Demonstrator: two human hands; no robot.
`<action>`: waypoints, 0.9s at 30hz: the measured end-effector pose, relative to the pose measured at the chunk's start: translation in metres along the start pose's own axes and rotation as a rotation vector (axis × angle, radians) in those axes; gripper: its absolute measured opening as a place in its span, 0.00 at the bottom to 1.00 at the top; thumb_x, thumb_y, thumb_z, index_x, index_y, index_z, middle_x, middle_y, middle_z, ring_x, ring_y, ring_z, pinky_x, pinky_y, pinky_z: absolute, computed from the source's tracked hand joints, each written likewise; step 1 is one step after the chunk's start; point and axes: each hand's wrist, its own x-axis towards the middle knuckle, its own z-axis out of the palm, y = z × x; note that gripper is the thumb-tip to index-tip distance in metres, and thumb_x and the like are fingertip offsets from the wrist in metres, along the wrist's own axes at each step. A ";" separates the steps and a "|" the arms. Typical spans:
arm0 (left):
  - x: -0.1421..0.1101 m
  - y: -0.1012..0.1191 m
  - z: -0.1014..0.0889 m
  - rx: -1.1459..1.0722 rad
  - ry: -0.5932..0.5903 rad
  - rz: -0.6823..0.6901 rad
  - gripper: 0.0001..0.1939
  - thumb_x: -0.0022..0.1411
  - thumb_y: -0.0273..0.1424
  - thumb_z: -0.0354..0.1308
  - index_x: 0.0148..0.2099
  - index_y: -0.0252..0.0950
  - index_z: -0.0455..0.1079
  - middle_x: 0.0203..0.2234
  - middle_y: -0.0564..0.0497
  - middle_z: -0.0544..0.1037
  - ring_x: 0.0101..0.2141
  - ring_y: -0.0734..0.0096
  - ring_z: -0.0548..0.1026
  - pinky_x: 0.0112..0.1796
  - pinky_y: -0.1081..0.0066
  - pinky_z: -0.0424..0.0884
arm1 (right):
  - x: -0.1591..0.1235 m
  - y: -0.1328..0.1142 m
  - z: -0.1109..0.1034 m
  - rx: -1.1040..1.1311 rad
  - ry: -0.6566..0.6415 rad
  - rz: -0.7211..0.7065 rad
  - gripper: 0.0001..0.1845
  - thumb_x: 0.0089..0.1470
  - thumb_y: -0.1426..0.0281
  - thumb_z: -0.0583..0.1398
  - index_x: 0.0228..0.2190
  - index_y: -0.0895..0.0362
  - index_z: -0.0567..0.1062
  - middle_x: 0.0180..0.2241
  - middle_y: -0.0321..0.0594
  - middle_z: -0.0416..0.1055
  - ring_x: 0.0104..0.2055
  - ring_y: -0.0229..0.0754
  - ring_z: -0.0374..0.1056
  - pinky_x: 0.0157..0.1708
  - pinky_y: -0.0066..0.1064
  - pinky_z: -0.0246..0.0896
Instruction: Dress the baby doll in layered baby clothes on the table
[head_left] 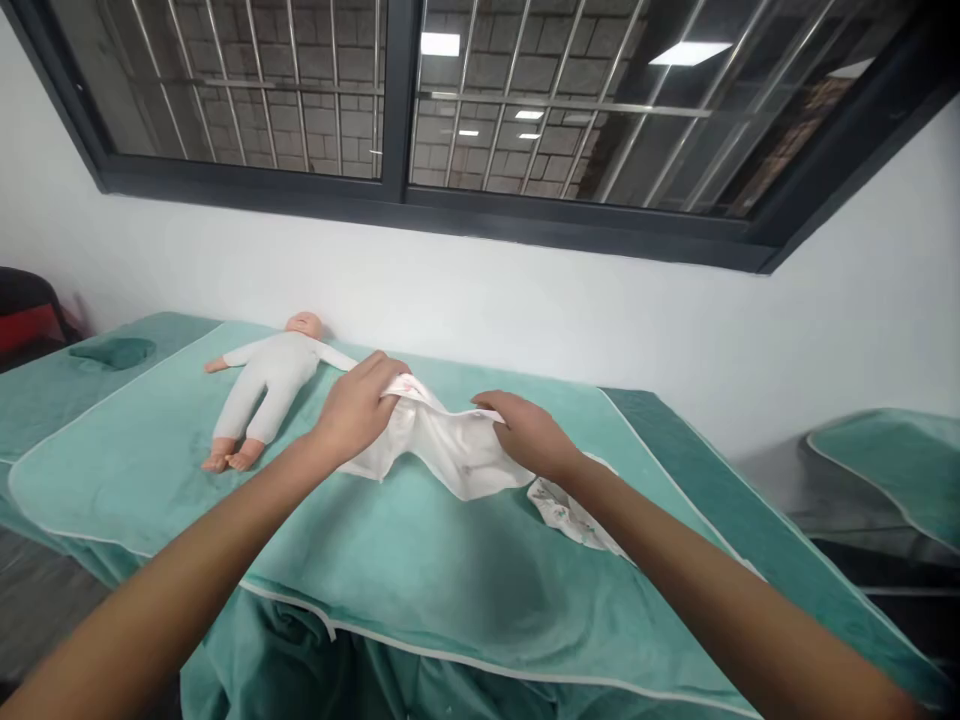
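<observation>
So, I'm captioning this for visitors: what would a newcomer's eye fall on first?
Probably the thin white cloth, sagging between the person's left hand and right hand over a teal plush mat. Next, the bald, white-bodied baby doll, lying on that mat to the left of the hands.

No readable text, label, brand, number or sign anywhere.

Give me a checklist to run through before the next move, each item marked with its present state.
1. Left hand gripping the white cloth: ok.
2. Right hand gripping the white cloth: ok.
3. White cloth smoothed flat: not ok; it sags in folds between the hands.
4. Doll lying on the green mat: ok.
5. Patterned cloth fully in sight: not ok; the right forearm covers part.
</observation>
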 end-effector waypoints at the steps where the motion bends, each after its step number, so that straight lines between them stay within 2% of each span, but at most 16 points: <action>1: 0.002 0.005 -0.004 -0.044 0.025 -0.013 0.16 0.61 0.23 0.48 0.47 0.38 0.72 0.42 0.49 0.77 0.45 0.61 0.74 0.48 0.65 0.68 | 0.003 -0.004 0.001 0.172 -0.061 -0.004 0.22 0.60 0.76 0.51 0.53 0.54 0.72 0.52 0.42 0.73 0.53 0.48 0.68 0.50 0.38 0.63; 3: 0.007 0.008 -0.013 -0.118 0.039 -0.062 0.14 0.60 0.25 0.49 0.45 0.37 0.72 0.41 0.50 0.78 0.45 0.62 0.74 0.49 0.66 0.68 | 0.008 -0.007 -0.001 0.437 -0.192 -0.010 0.16 0.63 0.66 0.54 0.49 0.53 0.75 0.49 0.40 0.75 0.49 0.47 0.71 0.48 0.36 0.65; 6: 0.008 -0.005 -0.029 -0.145 -0.027 -0.162 0.12 0.60 0.27 0.52 0.43 0.38 0.74 0.39 0.53 0.79 0.44 0.61 0.75 0.47 0.68 0.67 | 0.011 -0.002 -0.011 0.578 -0.331 0.000 0.20 0.60 0.53 0.58 0.40 0.56 0.78 0.42 0.39 0.77 0.43 0.47 0.72 0.42 0.34 0.66; 8: 0.005 -0.023 -0.038 -0.112 -0.149 -0.224 0.09 0.58 0.31 0.58 0.41 0.39 0.76 0.36 0.53 0.79 0.41 0.60 0.76 0.45 0.69 0.66 | 0.010 0.009 -0.019 0.527 -0.368 0.058 0.22 0.58 0.50 0.59 0.37 0.56 0.77 0.37 0.39 0.77 0.38 0.45 0.72 0.36 0.32 0.64; 10: 0.003 -0.043 -0.041 -0.058 -0.340 -0.286 0.09 0.53 0.35 0.65 0.38 0.40 0.78 0.33 0.52 0.79 0.39 0.58 0.76 0.43 0.69 0.66 | 0.011 0.022 -0.023 0.381 -0.363 0.112 0.19 0.57 0.51 0.59 0.35 0.54 0.77 0.37 0.39 0.77 0.36 0.44 0.71 0.33 0.31 0.62; 12: 0.005 -0.065 -0.036 0.021 -0.517 -0.329 0.12 0.53 0.40 0.67 0.39 0.41 0.78 0.33 0.50 0.80 0.39 0.56 0.77 0.42 0.69 0.66 | 0.019 0.036 -0.019 0.168 -0.323 0.155 0.17 0.58 0.54 0.58 0.37 0.53 0.77 0.41 0.40 0.77 0.38 0.46 0.71 0.34 0.32 0.61; 13: 0.008 -0.076 -0.028 0.078 -0.557 -0.347 0.13 0.55 0.42 0.65 0.41 0.41 0.78 0.34 0.50 0.80 0.39 0.55 0.77 0.41 0.69 0.66 | 0.025 0.041 -0.012 0.054 -0.301 0.182 0.16 0.59 0.54 0.58 0.39 0.52 0.77 0.43 0.41 0.77 0.39 0.48 0.71 0.34 0.33 0.61; 14: 0.012 -0.086 -0.017 0.139 -0.562 -0.356 0.14 0.58 0.43 0.62 0.43 0.42 0.77 0.36 0.49 0.81 0.41 0.53 0.77 0.42 0.68 0.67 | 0.034 0.045 -0.003 -0.056 -0.284 0.208 0.16 0.61 0.55 0.57 0.42 0.52 0.77 0.44 0.43 0.77 0.40 0.49 0.71 0.35 0.35 0.62; 16: 0.020 -0.105 0.015 0.257 -0.470 -0.365 0.16 0.62 0.42 0.58 0.48 0.41 0.76 0.42 0.46 0.81 0.45 0.51 0.76 0.44 0.65 0.68 | 0.054 0.047 0.025 -0.244 -0.260 0.263 0.16 0.63 0.61 0.55 0.46 0.54 0.75 0.45 0.48 0.76 0.41 0.52 0.72 0.38 0.38 0.63; 18: 0.023 -0.117 0.058 0.322 -0.359 -0.351 0.17 0.64 0.38 0.55 0.52 0.37 0.73 0.49 0.40 0.78 0.49 0.47 0.75 0.48 0.59 0.68 | 0.075 0.039 0.062 -0.373 -0.194 0.270 0.15 0.63 0.71 0.53 0.48 0.58 0.74 0.47 0.53 0.74 0.45 0.55 0.72 0.43 0.43 0.63; 20: 0.019 -0.123 0.105 0.418 -0.238 -0.324 0.18 0.65 0.29 0.52 0.56 0.33 0.71 0.54 0.34 0.74 0.55 0.44 0.71 0.54 0.53 0.65 | 0.091 0.023 0.104 -0.413 -0.052 0.213 0.19 0.60 0.78 0.52 0.51 0.62 0.72 0.52 0.59 0.71 0.54 0.58 0.68 0.52 0.48 0.60; 22: 0.007 -0.124 0.148 0.383 -0.230 -0.164 0.21 0.64 0.24 0.49 0.58 0.32 0.69 0.61 0.34 0.68 0.62 0.46 0.64 0.61 0.49 0.58 | 0.101 0.005 0.148 -0.330 0.090 0.076 0.24 0.60 0.79 0.51 0.57 0.62 0.68 0.61 0.59 0.64 0.64 0.57 0.57 0.63 0.53 0.47; 23: 0.000 -0.125 0.167 0.325 -0.251 -0.095 0.22 0.65 0.22 0.47 0.59 0.32 0.68 0.62 0.35 0.68 0.64 0.50 0.62 0.63 0.51 0.56 | 0.104 -0.002 0.168 -0.247 0.127 0.041 0.25 0.62 0.78 0.49 0.59 0.60 0.67 0.62 0.55 0.64 0.65 0.54 0.56 0.66 0.50 0.43; 24: -0.006 -0.127 0.182 0.269 -0.288 -0.061 0.21 0.66 0.24 0.46 0.58 0.31 0.69 0.61 0.35 0.69 0.63 0.52 0.63 0.63 0.53 0.57 | 0.106 -0.007 0.185 -0.163 0.125 0.044 0.23 0.64 0.75 0.48 0.59 0.60 0.68 0.61 0.53 0.66 0.63 0.51 0.58 0.66 0.45 0.45; 27: -0.013 -0.136 0.208 0.222 -0.282 -0.146 0.20 0.70 0.28 0.42 0.57 0.30 0.70 0.62 0.36 0.69 0.63 0.52 0.64 0.64 0.54 0.56 | 0.107 -0.009 0.217 -0.020 0.096 0.267 0.23 0.66 0.70 0.48 0.58 0.64 0.68 0.60 0.54 0.67 0.64 0.51 0.59 0.65 0.41 0.49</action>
